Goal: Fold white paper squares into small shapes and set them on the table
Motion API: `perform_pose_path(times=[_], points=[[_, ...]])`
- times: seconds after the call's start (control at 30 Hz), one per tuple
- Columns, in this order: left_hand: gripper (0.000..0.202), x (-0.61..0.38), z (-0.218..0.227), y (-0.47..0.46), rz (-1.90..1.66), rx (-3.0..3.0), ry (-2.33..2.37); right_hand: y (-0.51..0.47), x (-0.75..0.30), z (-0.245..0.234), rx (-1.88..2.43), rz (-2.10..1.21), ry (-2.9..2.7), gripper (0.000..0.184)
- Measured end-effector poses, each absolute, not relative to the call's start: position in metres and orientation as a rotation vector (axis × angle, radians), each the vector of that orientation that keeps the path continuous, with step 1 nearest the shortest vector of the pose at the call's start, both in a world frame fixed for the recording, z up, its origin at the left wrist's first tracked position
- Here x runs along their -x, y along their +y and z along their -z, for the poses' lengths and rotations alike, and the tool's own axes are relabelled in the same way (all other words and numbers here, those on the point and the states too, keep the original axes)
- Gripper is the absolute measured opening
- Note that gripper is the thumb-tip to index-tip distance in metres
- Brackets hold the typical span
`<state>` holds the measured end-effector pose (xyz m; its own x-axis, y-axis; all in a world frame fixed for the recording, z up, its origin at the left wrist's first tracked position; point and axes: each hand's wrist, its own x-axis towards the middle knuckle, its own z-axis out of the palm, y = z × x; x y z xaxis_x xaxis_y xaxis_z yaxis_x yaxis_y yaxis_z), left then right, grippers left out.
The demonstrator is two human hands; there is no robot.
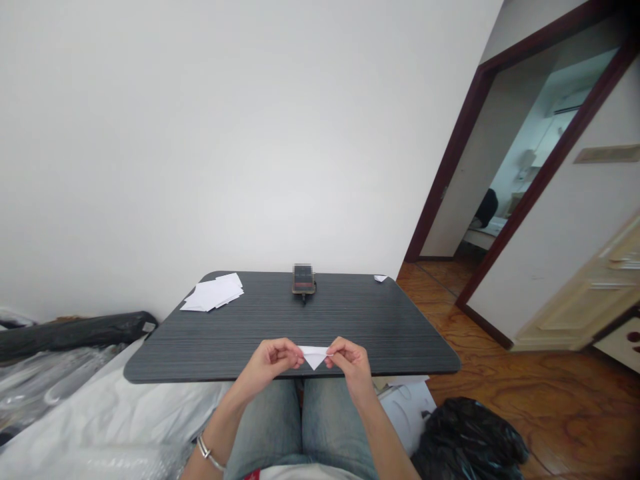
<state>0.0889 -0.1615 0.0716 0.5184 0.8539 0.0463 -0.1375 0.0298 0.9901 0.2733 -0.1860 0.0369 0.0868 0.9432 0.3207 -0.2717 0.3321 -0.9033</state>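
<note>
A small white paper folded into a triangle [315, 357] hangs point-down between my hands, just above the near edge of the dark grey table [350, 320]. My left hand [273, 359] pinches its left corner with curled fingers. My right hand [349, 359] pinches its right corner the same way. A silver bracelet sits on my left wrist.
A loose pile of white paper sheets [214, 293] lies at the table's far left. A phone on a stand [303, 279] is at the far middle, a small paper scrap [381, 278] at the far right. A black bag [467, 440] sits on the wooden floor to the right.
</note>
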Motion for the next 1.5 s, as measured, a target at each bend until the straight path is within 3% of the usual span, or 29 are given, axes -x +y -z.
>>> perform_pose_path(times=[0.2,0.5,0.83,1.2,1.5], points=[[0.024,-0.093,-0.084,-0.167,-1.012,-1.130,0.799,-0.191,-0.271,-0.045,0.778,-0.879,-1.242,0.012],[0.029,-0.112,-0.079,-0.166,-0.845,-1.306,0.875,-0.197,-0.269,-0.054,0.799,-0.623,-1.461,0.015],[0.024,-0.114,-0.079,-0.170,-1.023,-1.419,0.948,-0.195,-0.267,-0.050,0.766,-0.939,-1.230,0.021],[0.023,-0.115,-0.072,-0.174,-1.107,-1.749,1.041,-0.191,-0.267,-0.050,0.968,-0.983,-1.260,0.015],[0.024,-0.116,-0.074,-0.172,-1.044,-1.541,0.967,-0.196,-0.264,-0.058,0.950,-0.780,-1.374,0.014]])
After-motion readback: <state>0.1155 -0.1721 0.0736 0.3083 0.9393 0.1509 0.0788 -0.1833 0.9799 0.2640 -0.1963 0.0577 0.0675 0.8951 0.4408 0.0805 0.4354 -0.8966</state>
